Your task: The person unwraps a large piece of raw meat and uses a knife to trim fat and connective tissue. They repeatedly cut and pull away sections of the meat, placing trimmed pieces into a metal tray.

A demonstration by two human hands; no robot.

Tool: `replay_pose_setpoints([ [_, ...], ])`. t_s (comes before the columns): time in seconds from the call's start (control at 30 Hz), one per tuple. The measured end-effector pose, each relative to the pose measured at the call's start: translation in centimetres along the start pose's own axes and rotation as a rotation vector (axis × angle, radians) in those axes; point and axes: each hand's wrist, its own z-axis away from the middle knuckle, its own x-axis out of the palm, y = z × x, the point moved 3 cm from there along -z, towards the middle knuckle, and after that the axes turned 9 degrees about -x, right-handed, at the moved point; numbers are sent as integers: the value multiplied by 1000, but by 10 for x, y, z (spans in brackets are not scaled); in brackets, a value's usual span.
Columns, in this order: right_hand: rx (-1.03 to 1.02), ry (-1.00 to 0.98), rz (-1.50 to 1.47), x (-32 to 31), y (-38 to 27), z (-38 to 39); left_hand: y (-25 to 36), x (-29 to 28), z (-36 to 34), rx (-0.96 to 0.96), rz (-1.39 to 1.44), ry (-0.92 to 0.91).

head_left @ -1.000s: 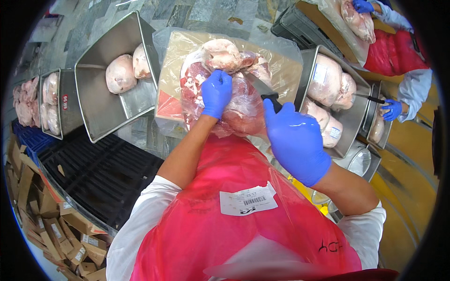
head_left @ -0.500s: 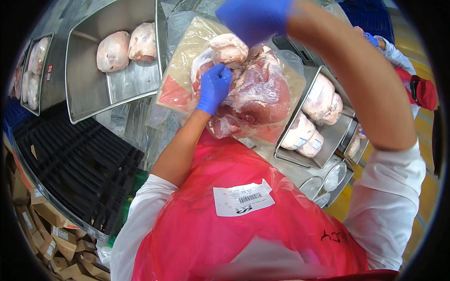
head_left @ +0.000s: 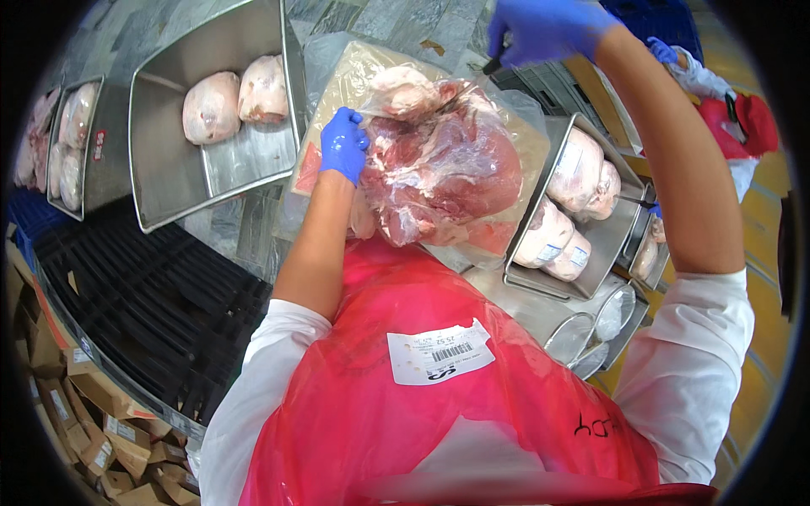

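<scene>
A large raw cut of meat (head_left: 447, 169), red with white fat, lies opened out on a plastic-covered board (head_left: 359, 67) in front of me. My left hand (head_left: 343, 145), in a blue glove, is closed at the left edge of the meat, its fingers curled on the margin. My right hand (head_left: 548, 32), also gloved in blue, is raised beyond the far right side of the meat. It grips a knife (head_left: 474, 83) whose blade slants down toward the meat's far edge; the tip is hard to make out.
To the left stands a metal tub (head_left: 160, 169) with two netted roasts (head_left: 211, 108), beside another filled tub (head_left: 74, 152). At right a metal tub (head_left: 620, 240) holds several wrapped roasts (head_left: 575, 169). A black slatted rack (head_left: 143, 295) and cardboard boxes (head_left: 126, 443) lie lower left. A co-worker (head_left: 734, 122) is far right.
My left hand has moved left from the middle of the meat to its edge. My right hand has swung right, bringing the knife into view. The meat lies spread more open.
</scene>
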Motion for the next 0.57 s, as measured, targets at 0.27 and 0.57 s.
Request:
replay_pose_setpoints([
  [0.27, 186, 566, 95, 99, -32, 137, 20, 36, 4, 201, -239, -285],
  [0.57, 426, 622, -22, 193, -120, 159, 6, 38, -9, 18, -185, -338],
])
